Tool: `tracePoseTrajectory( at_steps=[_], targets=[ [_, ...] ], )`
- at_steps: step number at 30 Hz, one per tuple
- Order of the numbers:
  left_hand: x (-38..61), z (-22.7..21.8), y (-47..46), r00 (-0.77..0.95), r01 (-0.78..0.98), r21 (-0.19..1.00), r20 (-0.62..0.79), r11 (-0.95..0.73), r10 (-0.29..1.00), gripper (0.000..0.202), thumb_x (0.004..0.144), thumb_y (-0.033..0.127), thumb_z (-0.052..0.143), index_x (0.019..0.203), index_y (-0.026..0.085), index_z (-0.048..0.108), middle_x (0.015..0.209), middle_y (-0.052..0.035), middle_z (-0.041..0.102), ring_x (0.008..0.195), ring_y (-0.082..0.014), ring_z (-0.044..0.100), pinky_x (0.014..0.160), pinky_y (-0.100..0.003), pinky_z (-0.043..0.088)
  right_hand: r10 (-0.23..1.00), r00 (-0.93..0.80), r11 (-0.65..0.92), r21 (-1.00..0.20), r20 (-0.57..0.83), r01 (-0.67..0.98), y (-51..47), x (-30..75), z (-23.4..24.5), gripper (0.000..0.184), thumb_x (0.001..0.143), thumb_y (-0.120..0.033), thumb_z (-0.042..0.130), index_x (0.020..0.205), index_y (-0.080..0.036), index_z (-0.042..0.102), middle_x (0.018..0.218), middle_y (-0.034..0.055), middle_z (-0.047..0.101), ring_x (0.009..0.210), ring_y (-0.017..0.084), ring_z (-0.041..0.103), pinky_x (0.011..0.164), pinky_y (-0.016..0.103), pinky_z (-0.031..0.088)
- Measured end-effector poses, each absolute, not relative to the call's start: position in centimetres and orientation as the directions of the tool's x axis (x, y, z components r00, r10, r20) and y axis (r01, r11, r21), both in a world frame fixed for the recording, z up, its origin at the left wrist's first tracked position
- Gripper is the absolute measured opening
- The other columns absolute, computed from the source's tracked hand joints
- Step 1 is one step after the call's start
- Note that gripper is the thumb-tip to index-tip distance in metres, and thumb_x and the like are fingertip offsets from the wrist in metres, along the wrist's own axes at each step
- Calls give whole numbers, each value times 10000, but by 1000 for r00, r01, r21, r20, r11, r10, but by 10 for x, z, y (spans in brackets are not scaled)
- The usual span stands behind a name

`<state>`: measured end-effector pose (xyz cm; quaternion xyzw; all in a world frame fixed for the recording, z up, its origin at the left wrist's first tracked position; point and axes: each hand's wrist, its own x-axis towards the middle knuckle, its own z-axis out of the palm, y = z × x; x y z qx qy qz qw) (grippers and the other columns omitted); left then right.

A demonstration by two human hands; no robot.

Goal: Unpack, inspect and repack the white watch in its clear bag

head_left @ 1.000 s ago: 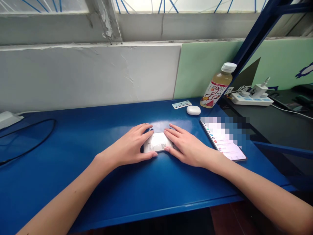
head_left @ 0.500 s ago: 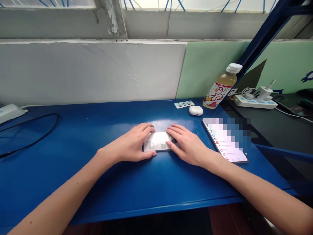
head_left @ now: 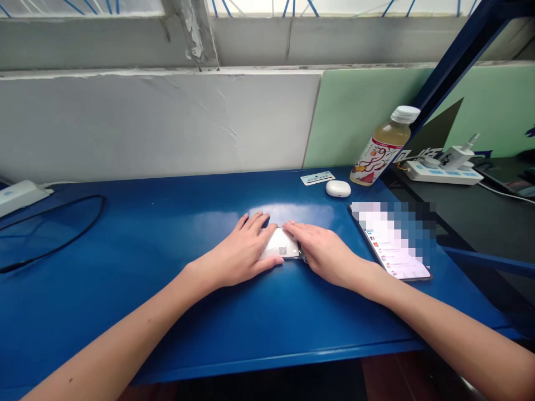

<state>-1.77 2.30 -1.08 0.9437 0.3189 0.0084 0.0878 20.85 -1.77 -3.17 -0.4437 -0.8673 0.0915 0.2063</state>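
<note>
A small flat packet, whitish and glossy with a square printed code, lies on the blue table between both hands. It looks wrapped in clear film. My left hand rests across its left part, fingers spread and the thumb along the near edge. At the packet's right end, my right hand has its fingers together and bent around the corner; its thumb is mostly hidden. Part of the packet is covered by the hands, so what is inside cannot be made out.
Right of my hands lies a phone with a lit screen. Behind it stand a white earbud case, a label card and a drink bottle. A power strip sits farther right. A black cable curls at the left.
My left hand has slid right, farther over the packet, with its fingers spreading. The right hand has turned and its fingers have drawn together around the packet's right end. The view has shifted slightly.
</note>
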Motion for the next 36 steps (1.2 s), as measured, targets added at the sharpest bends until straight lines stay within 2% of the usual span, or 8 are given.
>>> tracePoseTrajectory(
  at_steps=[5, 11, 18, 21, 24, 28, 33, 36],
  targets=[
    [-15, -10, 22, 790, 613, 132, -64, -779, 610, 638, 986, 571, 394, 1430, 114, 389, 1529, -253, 345, 1459, -404, 229, 1136, -578, 236, 831, -501, 552, -466, 241, 692, -17, 209, -29, 473, 860, -17, 397, 1301, -126, 530, 1356, 171, 611, 1280, 283, 561, 968, 454, 534],
    [-14, -13, 20, 794, 608, 97, -53, -788, 606, 637, 990, 542, 411, 1432, 85, 382, 1519, -262, 357, 1461, -399, 227, 1149, -553, 224, 827, -491, 557, -510, 273, 655, -15, 209, -31, 482, 850, 0, 405, 1286, -149, 546, 1351, 157, 618, 1304, 279, 537, 997, 451, 513],
    [-22, -12, 25, 820, 565, 140, 9, -813, 572, 573, 988, 531, 411, 1398, 131, 416, 1504, -221, 399, 1435, -379, 303, 1139, -533, 255, 835, -465, 545, -553, 293, 630, -14, 212, -31, 441, 881, -35, 405, 1246, -184, 603, 1292, 111, 666, 1130, 269, 667, 926, 446, 558],
    [-24, -9, 28, 818, 557, 186, 46, -809, 573, 544, 956, 521, 478, 1353, 150, 461, 1488, -202, 430, 1402, -379, 358, 1123, -523, 289, 830, -451, 558, -514, 330, 652, -15, 211, -30, 382, 895, -74, 438, 1220, -157, 620, 1277, 134, 668, 1138, 266, 654, 956, 452, 544],
    [-25, -8, 30, 815, 557, 199, 51, -806, 577, 532, 955, 486, 487, 1350, 131, 457, 1458, -199, 465, 1376, -362, 395, 1114, -502, 310, 819, -420, 562, -400, 391, 724, -14, 214, -26, 262, 934, -189, 498, 1104, -131, 688, 1265, 165, 662, 1182, 291, 612, 999, 476, 514],
    [-26, -8, 31, 814, 561, 189, 49, -806, 578, 517, 987, 451, 445, 1368, 101, 427, 1417, -192, 502, 1353, -339, 420, 1107, -470, 323, 777, -470, 601, -275, 418, 750, -9, 223, -20, 220, 935, -221, 536, 907, -179, 750, 1193, 129, 686, 1182, 305, 578, 979, 494, 520],
    [-26, -8, 31, 812, 562, 186, 63, -806, 581, 472, 996, 420, 441, 1364, 126, 414, 1385, -172, 522, 1322, -328, 447, 1075, -466, 359, 782, -510, 613, -288, 359, 736, -5, 228, -23, 260, 925, -208, 553, 1132, -224, 711, 1085, 108, 691, 1016, 278, 618, 850, 478, 570],
    [-26, -8, 32, 813, 558, 174, 82, -811, 577, 446, 997, 403, 446, 1345, 125, 424, 1355, -170, 537, 1298, -329, 461, 1068, -471, 367, 785, -481, 601, -292, 390, 744, -5, 227, -26, 249, 918, -223, 562, 1113, -230, 716, 1155, 126, 649, 1068, 300, 587, 871, 511, 557]
  ],
)
